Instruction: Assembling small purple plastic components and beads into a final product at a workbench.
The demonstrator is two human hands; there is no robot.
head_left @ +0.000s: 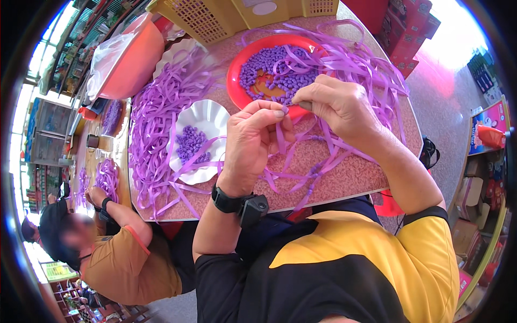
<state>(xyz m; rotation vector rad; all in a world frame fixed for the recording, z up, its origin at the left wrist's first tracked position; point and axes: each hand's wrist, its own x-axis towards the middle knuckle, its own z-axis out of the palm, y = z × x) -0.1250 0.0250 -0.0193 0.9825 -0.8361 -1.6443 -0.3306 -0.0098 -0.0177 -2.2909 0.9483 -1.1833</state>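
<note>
Over the front of the table my two hands meet, fingertips close together. My left hand [252,134] is closed in a pinch on a small purple bead [285,109], and a purple ribbon [280,139] hangs below its fingers. My right hand [342,107] is also pinched, just right of the bead; what sits between its fingertips is too small to make out. Just beyond the hands is a red plate [232,81] spread with many purple beads [264,60]. Left of my left hand, a white scalloped dish [214,116] holds more purple beads [192,144].
Heaps of purple ribbon [153,124] cover the table's left side, with more ribbons [371,64] at the right. A yellow crate [210,21] stands at the back, a pink basin [126,59] at the back left. At left, another person [129,258] handles ribbons at a neighbouring table.
</note>
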